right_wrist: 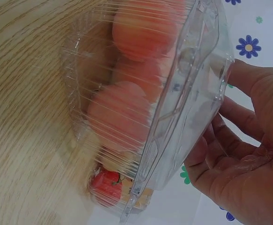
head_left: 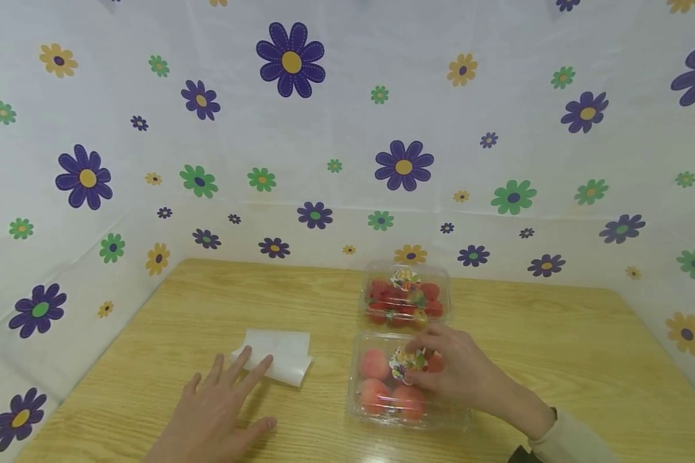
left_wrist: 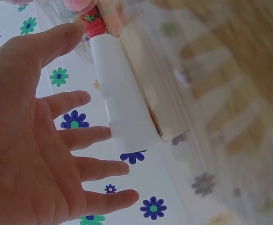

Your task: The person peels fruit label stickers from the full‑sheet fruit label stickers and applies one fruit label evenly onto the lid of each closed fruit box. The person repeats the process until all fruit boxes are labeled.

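A clear plastic box of peaches [head_left: 375, 393] stands on the table, its lid closed over the fruit. On the lid is a colourful fruit-print sticker [head_left: 401, 368]. My right hand [head_left: 460, 366] reaches over this box, thumb and fingertips touching the lid around the sticker. In the right wrist view, bent fingers [right_wrist: 234, 117] rest against the clear lid. My left hand [head_left: 217, 402] is spread, holding nothing, with fingertips overlapping a creased white paper sheet [head_left: 284, 350]. The left wrist view shows the straight fingers beside that white sheet [left_wrist: 122, 98].
Behind the peaches is a second clear box of strawberries [head_left: 388, 299], with a similar sticker [head_left: 405, 280] on its lid. The wood-grain table [head_left: 255, 292] meets a white flower-print cloth [head_left: 336, 122] at the back and sides.
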`<state>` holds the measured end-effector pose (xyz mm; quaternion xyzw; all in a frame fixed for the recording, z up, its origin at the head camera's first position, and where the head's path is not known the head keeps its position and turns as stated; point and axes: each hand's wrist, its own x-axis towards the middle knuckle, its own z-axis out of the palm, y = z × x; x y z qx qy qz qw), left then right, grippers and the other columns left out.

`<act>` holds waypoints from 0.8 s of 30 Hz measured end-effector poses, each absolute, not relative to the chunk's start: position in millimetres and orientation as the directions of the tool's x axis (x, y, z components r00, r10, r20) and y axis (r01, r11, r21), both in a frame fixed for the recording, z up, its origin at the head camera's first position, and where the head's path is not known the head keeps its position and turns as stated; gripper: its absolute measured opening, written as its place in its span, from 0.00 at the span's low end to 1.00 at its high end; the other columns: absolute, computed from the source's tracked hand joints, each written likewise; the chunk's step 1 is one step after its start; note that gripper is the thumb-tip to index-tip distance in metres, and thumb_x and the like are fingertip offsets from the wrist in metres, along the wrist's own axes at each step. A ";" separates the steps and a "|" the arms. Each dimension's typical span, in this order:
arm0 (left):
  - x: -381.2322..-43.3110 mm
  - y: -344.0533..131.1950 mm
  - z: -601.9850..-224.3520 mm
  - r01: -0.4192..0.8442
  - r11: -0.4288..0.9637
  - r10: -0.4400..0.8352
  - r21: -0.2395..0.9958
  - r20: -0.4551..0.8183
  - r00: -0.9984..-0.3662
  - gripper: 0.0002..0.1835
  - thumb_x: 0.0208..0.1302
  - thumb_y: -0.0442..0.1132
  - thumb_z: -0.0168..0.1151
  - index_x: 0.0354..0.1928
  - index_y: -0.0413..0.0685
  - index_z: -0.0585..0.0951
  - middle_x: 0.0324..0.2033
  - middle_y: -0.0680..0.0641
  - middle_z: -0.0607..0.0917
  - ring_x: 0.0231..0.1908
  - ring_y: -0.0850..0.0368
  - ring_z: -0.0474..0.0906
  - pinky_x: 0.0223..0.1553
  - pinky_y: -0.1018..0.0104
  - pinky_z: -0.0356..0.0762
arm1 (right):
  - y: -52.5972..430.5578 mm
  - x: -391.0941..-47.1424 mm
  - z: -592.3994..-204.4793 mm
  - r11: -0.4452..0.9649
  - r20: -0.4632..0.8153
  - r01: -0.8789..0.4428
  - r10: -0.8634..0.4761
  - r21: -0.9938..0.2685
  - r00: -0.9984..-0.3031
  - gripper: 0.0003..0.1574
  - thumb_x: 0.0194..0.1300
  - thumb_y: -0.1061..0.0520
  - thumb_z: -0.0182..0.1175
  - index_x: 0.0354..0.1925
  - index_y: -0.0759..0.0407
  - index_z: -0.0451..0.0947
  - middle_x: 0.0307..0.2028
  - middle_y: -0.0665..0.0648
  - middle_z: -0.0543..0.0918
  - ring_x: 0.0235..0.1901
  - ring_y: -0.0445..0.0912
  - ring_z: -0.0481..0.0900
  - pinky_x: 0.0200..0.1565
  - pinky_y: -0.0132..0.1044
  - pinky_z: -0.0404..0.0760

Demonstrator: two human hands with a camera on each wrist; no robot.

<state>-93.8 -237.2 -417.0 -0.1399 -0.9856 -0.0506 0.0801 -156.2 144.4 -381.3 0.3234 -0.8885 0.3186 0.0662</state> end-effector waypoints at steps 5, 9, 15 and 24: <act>-95.2 -239.3 -417.0 0.279 0.959 0.265 0.053 0.185 -0.946 0.46 0.54 0.71 0.69 0.73 0.61 0.73 0.72 0.40 0.73 0.67 0.26 0.70 0.57 0.22 0.70 | 144.8 -156.2 -381.8 0.600 0.323 -0.615 -0.528 -0.512 -0.785 0.12 0.55 0.55 0.79 0.38 0.53 0.88 0.37 0.46 0.84 0.36 0.37 0.77 0.36 0.28 0.78; -96.0 -240.2 -416.4 0.290 0.955 0.274 0.056 0.193 -0.942 0.45 0.54 0.70 0.69 0.72 0.61 0.73 0.73 0.41 0.73 0.68 0.26 0.70 0.56 0.22 0.70 | 145.3 -156.5 -381.8 0.596 0.342 -0.634 -0.538 -0.492 -0.771 0.12 0.55 0.55 0.79 0.38 0.54 0.88 0.37 0.46 0.83 0.36 0.38 0.77 0.36 0.29 0.78; -95.9 -240.8 -415.0 0.295 0.954 0.279 0.054 0.202 -0.939 0.45 0.54 0.70 0.70 0.72 0.61 0.73 0.72 0.41 0.73 0.67 0.26 0.70 0.56 0.22 0.71 | 145.6 -156.2 -380.2 0.604 0.320 -0.621 -0.537 -0.500 -0.780 0.11 0.56 0.54 0.78 0.38 0.53 0.89 0.37 0.46 0.83 0.36 0.37 0.75 0.36 0.28 0.77; -95.6 -242.0 -413.8 0.288 0.955 0.271 0.071 0.189 -0.944 0.45 0.55 0.71 0.69 0.72 0.62 0.73 0.72 0.41 0.73 0.67 0.26 0.70 0.55 0.22 0.72 | 145.2 -155.8 -380.5 0.611 0.324 -0.619 -0.531 -0.494 -0.783 0.12 0.55 0.54 0.79 0.37 0.53 0.89 0.36 0.45 0.82 0.35 0.36 0.74 0.35 0.27 0.76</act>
